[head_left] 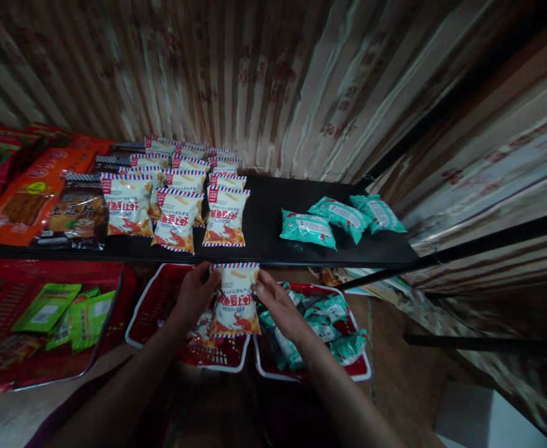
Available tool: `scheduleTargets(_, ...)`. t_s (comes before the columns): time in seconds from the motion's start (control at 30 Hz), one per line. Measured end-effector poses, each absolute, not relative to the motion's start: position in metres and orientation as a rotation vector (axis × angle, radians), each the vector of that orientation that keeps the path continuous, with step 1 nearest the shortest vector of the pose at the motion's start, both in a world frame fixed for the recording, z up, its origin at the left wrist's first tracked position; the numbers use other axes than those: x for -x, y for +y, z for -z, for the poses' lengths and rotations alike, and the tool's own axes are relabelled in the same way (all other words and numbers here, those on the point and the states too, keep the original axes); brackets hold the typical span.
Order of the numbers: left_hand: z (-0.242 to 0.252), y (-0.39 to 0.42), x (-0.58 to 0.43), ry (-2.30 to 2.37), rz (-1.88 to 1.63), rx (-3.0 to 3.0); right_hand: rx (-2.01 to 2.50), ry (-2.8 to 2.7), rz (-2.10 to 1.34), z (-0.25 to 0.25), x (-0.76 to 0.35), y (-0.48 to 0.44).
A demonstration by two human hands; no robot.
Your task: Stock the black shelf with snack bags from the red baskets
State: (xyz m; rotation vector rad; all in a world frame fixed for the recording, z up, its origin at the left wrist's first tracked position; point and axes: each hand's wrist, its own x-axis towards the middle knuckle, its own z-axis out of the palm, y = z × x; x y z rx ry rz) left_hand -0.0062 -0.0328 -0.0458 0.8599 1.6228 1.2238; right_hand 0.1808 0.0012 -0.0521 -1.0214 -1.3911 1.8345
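Note:
A white and orange snack bag (236,302) with a striped top edge is held upright between my two hands, in front of the shelf edge. My left hand (197,292) grips its left side near the top, and my right hand (280,302) pinches the upper right side. Behind it, rows of matching snack bags (176,221) stand on the black shelf (266,218). Below my hands is a red basket (149,298) with a white rim and a few similar packets inside, partly hidden by the held bag and my left arm.
Three teal packets (308,229) lie on the shelf's right part. More fill another red basket (366,367) below. Dark potato-chip bags (74,214) and orange bags (25,199) sit at left, above a red basket (114,305) with green packets (89,317). Black frame bars (469,239) cross the right side.

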Motion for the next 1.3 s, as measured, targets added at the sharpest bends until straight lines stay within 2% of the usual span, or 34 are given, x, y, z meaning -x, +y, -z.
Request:
scheduleTargets(0.2, 0.030, -0.036, 0.005, 1.626, -1.494, -0.720, 0.838, -1.230, -2.111, 0.045, -0.175, -0.006)
scheduleTargets(0.47, 0.018, -0.043, 0.007, 1.638, -1.639, -0.611, 1.101, -0.746, -1.998, 0.058, -0.159, -0.024)
scheduleTargets(0.6, 0.023, -0.042, 0.011, 1.615, -1.728, -0.610, 1.123, -0.604, -2.051, 0.062, -0.149, -0.034)
scheduleTargets(1.13, 0.009, -0.042, 0.027, 1.702, -1.728, -0.701, 0.998, -1.049, -2.164, 0.060, -0.153, -0.042)
scheduleTargets(1.3, 0.011, -0.044, 0.030, 1.620, -1.726, -0.672, 1.017, -1.019, -2.167, 0.062, -0.154, -0.045)
